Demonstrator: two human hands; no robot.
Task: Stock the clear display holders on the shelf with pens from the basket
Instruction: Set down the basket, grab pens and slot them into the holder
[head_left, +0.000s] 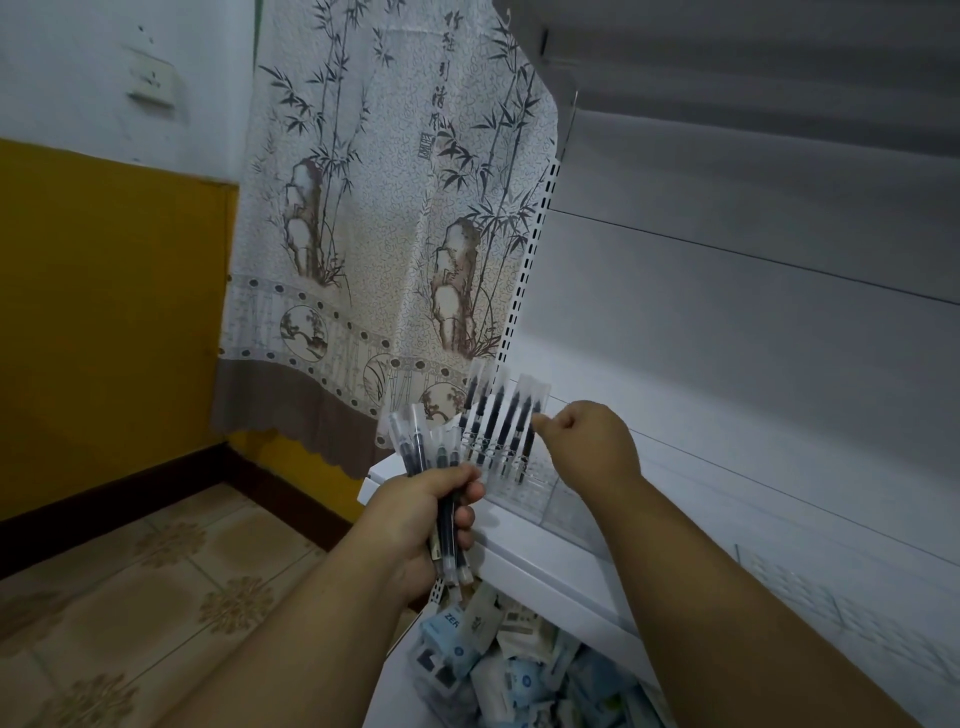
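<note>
My left hand (431, 512) grips a bundle of black pens in clear sleeves (421, 447), tips fanned upward, at the shelf's left corner. On the white shelf (540, 545) stands a clear display holder (524, 486) with several sleeved black pens (501, 415) upright in a row. My right hand (589, 441) is at the right end of that row, fingers curled, thumb and fingertips pinching the rightmost pen. The basket is not clearly in view.
Below the shelf lies a heap of small blue and white packets (509, 670). More clear holders (810, 597) sit further right on the shelf. A bamboo-print curtain (389, 234) hangs at left behind the perforated shelf upright (527, 275). Tiled floor (156, 571) lies at lower left.
</note>
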